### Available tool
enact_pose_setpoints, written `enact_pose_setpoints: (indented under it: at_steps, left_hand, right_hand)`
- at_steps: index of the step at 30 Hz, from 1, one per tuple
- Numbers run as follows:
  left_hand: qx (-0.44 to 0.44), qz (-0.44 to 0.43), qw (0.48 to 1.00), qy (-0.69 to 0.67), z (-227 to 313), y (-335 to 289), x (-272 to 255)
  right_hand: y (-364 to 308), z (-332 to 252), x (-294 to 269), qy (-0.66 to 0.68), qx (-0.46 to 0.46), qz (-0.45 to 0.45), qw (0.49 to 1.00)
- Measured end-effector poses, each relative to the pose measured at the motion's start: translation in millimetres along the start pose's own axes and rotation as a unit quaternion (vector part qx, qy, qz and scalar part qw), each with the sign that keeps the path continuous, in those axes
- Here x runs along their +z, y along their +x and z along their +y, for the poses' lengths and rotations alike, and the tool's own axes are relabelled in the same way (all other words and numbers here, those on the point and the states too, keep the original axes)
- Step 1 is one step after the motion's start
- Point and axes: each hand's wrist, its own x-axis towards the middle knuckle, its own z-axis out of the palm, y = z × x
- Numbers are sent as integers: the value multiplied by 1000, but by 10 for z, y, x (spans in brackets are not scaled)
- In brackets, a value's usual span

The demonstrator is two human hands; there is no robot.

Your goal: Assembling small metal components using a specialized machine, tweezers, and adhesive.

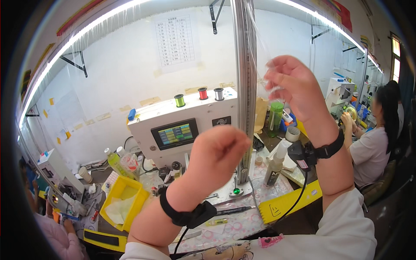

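My right hand [295, 89] is raised to the right of an upright metal post [245, 91]. Its fingers are curled on thin clear strands [261, 56], which run down from the top of the post. My left hand [220, 151] is closed, with its fingertips pinched together just left of the post's lower part. What it pinches, if anything, is too small to make out. Behind it stands a white machine [143, 130] with a lit screen [175, 134]. Green, red and silver thread spools [202, 93] sit on its top.
A yellow tray [138, 186] stands at the left, near two bottles [115, 162]. To the right are a spray bottle [274, 167], a green bottle [274, 119], a tape roll [293, 133] and a yellow board [294, 201]. Co-workers sit on both sides, one person [375, 147] at the right.
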Motion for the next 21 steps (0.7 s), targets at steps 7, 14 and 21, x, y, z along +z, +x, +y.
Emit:
enact_pose_setpoints:
  at_steps: [7, 14, 21]
  left_hand:
    - [252, -413, 822, 300, 419, -976, -81]
    - [294, -424, 805, -292, 724, -1914, -835]
    - [264, 17, 889, -375, 939, -2933, -1399]
  right_hand:
    - [-437, -512, 563, -488, -626, -34, 607]
    - [-1357, 561, 635, -298, 114, -433, 843]
    - [-2362, 1213, 300, -157, 447, -631, 614]
